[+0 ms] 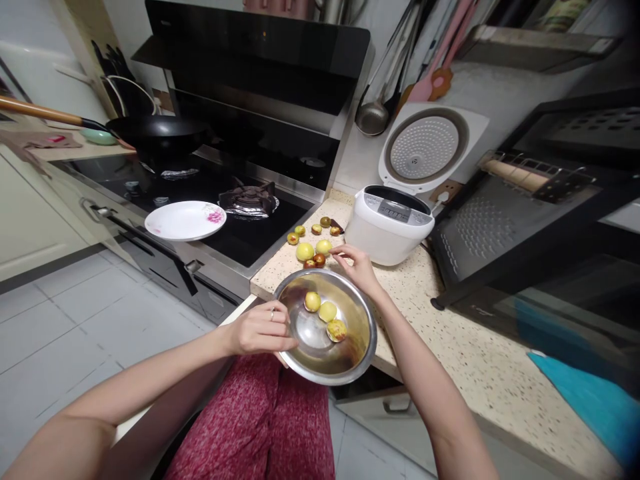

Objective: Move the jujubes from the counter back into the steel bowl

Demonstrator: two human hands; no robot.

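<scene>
A shiny metal bowl (360, 347) is tilted toward me at the counter's front edge. My left hand (265, 328) grips its left rim, thumb on the inside. Inside lie three yellow-green fruits that look like fresh jujubes, one with brown patches (337, 330). Beyond the bowl, my right hand (357, 267) reaches over the rim with its fingers extended. Its fingertips are at a yellow-green jujube (324, 247) on the counter; I cannot tell whether they grip it. Close by are another yellow-green jujube (305, 251), red-brown jujubes (319, 260) and several smaller ones.
A white rice cooker (385, 233) stands with its lid raised just behind my right hand. At left, a flowered white plate (185, 221) rests on the black stove (250, 243), with a wok (155, 133) behind. A dark oven-like appliance (500, 233) and blue cloth (585, 393) occupy the right.
</scene>
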